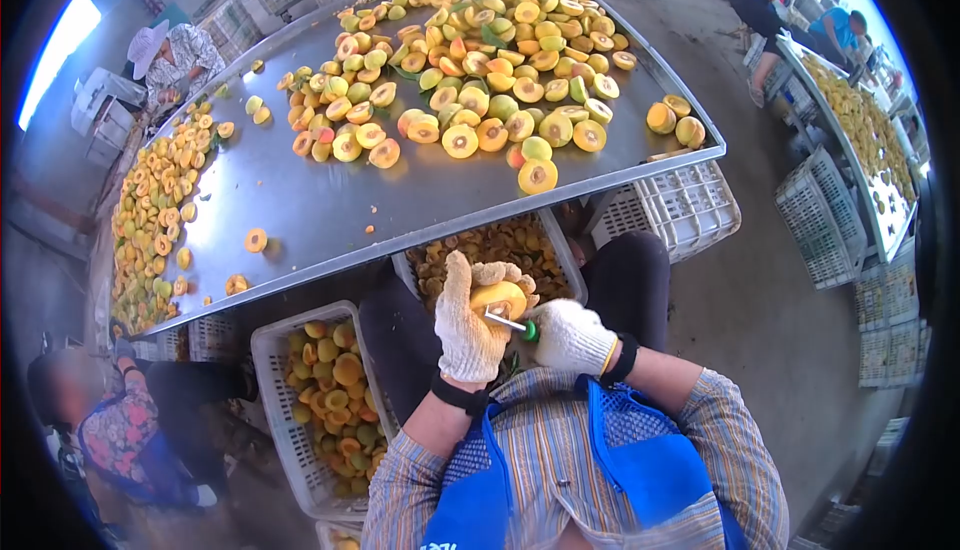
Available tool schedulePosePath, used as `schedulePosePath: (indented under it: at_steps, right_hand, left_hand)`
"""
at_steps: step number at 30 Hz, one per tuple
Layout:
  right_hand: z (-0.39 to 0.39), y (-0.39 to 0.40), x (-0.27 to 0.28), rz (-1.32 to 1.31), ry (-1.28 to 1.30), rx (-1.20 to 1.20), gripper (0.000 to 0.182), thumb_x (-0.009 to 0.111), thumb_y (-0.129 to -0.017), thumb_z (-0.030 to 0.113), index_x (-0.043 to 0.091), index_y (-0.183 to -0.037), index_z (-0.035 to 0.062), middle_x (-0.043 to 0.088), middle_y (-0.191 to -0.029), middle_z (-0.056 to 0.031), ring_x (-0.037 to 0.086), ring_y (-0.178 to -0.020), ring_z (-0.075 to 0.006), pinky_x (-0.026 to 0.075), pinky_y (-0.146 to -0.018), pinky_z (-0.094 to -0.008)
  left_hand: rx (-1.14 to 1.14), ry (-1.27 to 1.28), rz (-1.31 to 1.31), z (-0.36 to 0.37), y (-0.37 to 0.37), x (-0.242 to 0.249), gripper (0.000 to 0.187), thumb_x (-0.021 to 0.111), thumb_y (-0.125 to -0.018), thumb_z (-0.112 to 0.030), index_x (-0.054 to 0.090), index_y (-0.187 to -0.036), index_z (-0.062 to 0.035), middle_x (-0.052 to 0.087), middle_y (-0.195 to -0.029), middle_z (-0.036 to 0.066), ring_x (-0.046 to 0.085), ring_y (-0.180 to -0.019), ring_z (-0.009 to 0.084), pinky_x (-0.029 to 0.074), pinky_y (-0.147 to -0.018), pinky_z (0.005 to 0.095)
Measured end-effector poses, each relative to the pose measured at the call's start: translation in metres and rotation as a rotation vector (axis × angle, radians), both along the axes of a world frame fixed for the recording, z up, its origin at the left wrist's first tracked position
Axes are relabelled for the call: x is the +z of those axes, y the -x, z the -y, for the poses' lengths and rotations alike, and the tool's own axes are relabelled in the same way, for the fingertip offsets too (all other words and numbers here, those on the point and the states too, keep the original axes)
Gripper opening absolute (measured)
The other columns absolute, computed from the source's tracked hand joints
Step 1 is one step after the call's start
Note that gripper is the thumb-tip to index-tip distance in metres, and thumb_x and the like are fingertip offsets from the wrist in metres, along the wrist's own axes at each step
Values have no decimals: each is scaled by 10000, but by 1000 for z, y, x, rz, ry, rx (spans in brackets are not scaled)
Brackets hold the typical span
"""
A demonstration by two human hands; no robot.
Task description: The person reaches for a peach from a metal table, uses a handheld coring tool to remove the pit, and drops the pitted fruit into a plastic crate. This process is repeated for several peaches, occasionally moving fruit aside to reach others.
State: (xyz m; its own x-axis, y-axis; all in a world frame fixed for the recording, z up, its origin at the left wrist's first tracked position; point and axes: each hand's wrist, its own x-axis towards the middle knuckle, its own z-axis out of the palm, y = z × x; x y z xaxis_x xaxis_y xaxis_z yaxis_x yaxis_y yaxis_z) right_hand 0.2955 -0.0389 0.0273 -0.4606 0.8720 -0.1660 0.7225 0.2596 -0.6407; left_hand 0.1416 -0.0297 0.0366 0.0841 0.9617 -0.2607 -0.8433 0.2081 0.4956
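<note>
Crate: at our nine o'clock, a white crate of whole fruit.
Left hand: our gloved left hand is closed around a halved fruit, cut face up.
Tool: the pitting tool lies crosswise, tip at nine o'clock into the fruit.
Right hand: our right hand is clenched on its green handle, at three o'clock of the fruit.
Table: the metal table lies at twelve.

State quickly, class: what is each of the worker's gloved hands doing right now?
Left hand: closed around a yellow fruit.
Right hand: closed on a green-handled tool, its tip at the fruit.
</note>
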Motion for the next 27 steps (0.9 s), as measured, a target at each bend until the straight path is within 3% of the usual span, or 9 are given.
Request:
schedulePosePath:
  at_steps: [5, 9, 13, 16, 18, 20, 22, 23, 27]
  right_hand:
    - [8, 6, -18, -481, 363, 97, 238, 728, -818, 318, 707, -808, 81, 654, -602, -97, 659, -522, -298, 547, -503, -400]
    - [-11, 6, 15, 87, 68, 63, 190, 687, -791, 260, 713, -829, 76, 681, -693, -117, 680, -619, -292, 561, -595, -410]
    - [-16, -1, -19, -180, 76, 239, 346, 720, -800, 226, 686, -1111, 79, 704, -814, -128, 695, -693, -278, 572, -658, -384]
    - [6, 20, -31, -866, 197, 322, 539, 777, -791, 146, 611, -1296, 55, 730, -998, -86, 687, -892, -174, 546, -847, -309]
    - [-3, 6, -5, -589, 716, 332, 411, 763, -813, 164, 685, -1201, 53, 737, -955, -62, 675, -856, -157, 543, -811, -300]
    - [-12, 8, -31, -539, 673, 332, 282, 752, -829, 192, 742, -1074, 53, 730, -839, -46, 660, -768, -135, 537, -734, -283]
    - [-21, 8, -7, -663, 616, 296, 281, 749, -825, 213, 754, -1056, 54, 711, -738, -45, 636, -670, -117, 518, -645, -263]
    - [-31, 7, 5, -277, 571, 186, 275, 710, -841, 238, 732, -1043, 53, 711, -748, -71, 672, -683, -171, 536, -648, -318]
    - [-41, -8, -30, 167, 138, 157, 271, 617, -855, 290, 692, -1035, 102, 714, -839, -152, 705, -798, -343, 554, -724, -454]
  left_hand:
    - [-66, -175, -69, -10, 8, 5, 463, 566, -1003, -426, 683, -825, -14, 687, -861, 180, 692, -793, 342, 585, -703, 450]
    - [-45, -139, -245, -11, 10, 10, 422, 580, -1012, -317, 691, -760, 3, 689, -804, 175, 684, -739, 306, 561, -665, 379]
    - [-84, -138, -439, -13, 11, 12, 387, 604, -1002, -282, 702, -758, 1, 693, -795, 176, 678, -709, 288, 547, -642, 369]
    - [-335, -438, 229, -7, 7, -2, 543, 525, -1016, -445, 648, -680, -37, 663, -743, 152, 652, -648, 311, 550, -628, 409]
    - [-330, -501, 213, -10, 7, -3, 559, 483, -1014, -509, 625, -709, -63, 647, -758, 138, 648, -672, 323, 552, -642, 429]
    - [25, 60, 1, -16, 18, 12, 491, 491, -1017, -492, 629, -804, -71, 649, -816, 137, 657, -724, 312, 553, -655, 417]
    - [220, 80, -128, -16, 67, -13, 419, 548, -1010, -441, 621, -877, -50, 648, -848, 122, 660, -744, 275, 558, -662, 374]
    - [298, 88, -294, -6, 92, -12, 426, 556, -1010, -430, 640, -887, -31, 659, -835, 125, 661, -711, 253, 560, -649, 354]
    - [223, 226, -2230, 14, 165, -15, 297, 749, -845, -283, 696, -1023, -51, 702, -925, 160, 671, -794, 330, 549, -765, 433]
